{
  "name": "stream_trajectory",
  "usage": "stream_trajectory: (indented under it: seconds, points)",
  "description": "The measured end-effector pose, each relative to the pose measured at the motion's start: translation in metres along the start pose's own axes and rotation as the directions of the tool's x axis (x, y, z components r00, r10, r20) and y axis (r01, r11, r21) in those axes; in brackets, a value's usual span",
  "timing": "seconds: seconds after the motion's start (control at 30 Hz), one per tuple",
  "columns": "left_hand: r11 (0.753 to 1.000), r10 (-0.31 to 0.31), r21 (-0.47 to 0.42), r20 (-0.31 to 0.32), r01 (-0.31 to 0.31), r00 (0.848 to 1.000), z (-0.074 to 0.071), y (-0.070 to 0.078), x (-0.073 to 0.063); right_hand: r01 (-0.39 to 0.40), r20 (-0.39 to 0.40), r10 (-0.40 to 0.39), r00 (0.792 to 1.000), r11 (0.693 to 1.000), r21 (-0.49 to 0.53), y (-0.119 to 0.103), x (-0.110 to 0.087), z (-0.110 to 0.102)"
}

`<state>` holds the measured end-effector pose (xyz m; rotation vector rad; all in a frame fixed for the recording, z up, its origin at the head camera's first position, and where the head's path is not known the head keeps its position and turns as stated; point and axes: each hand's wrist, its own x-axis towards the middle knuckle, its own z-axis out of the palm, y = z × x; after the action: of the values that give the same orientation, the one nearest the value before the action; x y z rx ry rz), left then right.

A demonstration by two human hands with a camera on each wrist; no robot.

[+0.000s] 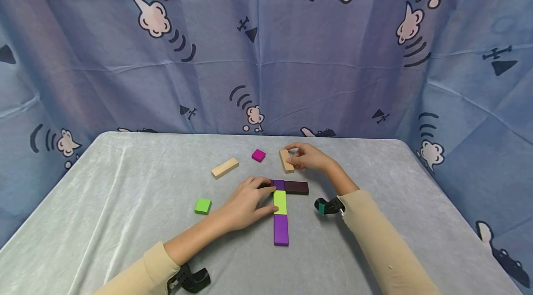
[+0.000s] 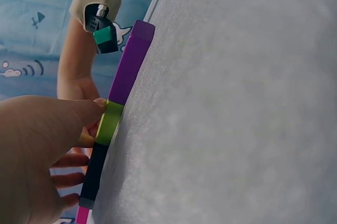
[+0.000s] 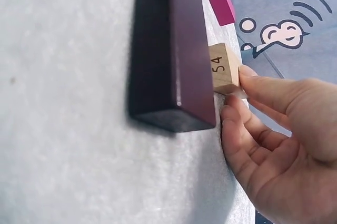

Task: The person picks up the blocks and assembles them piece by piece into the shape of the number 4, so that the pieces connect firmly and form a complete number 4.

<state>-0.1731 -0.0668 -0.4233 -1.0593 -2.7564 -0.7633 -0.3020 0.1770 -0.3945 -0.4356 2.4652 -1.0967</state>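
My right hand point(image 1: 309, 157) pinches a plain wooden block point(image 1: 285, 161) between thumb and fingers at the far side of the table. The number 54 shows on its end in the right wrist view. Beside a T-shaped row of blocks lies my left hand point(image 1: 245, 205), its thumb touching the lime block point(image 1: 280, 202) and its other fingers extended by the crossbar. Below the lime block is a long purple block point(image 1: 281, 230); above it, a small purple block point(image 1: 279, 185). A dark brown block point(image 1: 297, 188) extends right; another dark block on the left is mostly hidden by my left fingers.
Another wooden block point(image 1: 225, 168) lies slanted left of a magenta block point(image 1: 258, 155). A green block point(image 1: 203, 206) sits close to my left forearm. Behind the grey cloth-covered table point(image 1: 137, 179) hangs a blue patterned curtain point(image 1: 283, 91).
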Motion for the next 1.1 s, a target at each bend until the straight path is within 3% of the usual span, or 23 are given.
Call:
stream_trajectory:
  seconds: [0.67,1.1]
  points:
    - [1.0,-0.007,-0.011,0.007,0.007,1.0,0.0,0.0,0.0,0.0,-0.004,0.0,1.0,0.999,0.034,-0.004,-0.001,0.006]
    - [1.0,-0.007,-0.013,0.009,0.007,1.0,0.0,0.0,0.001,0.009,-0.014,-0.009,1.0,1.0,-0.012,-0.005,-0.003,0.011]
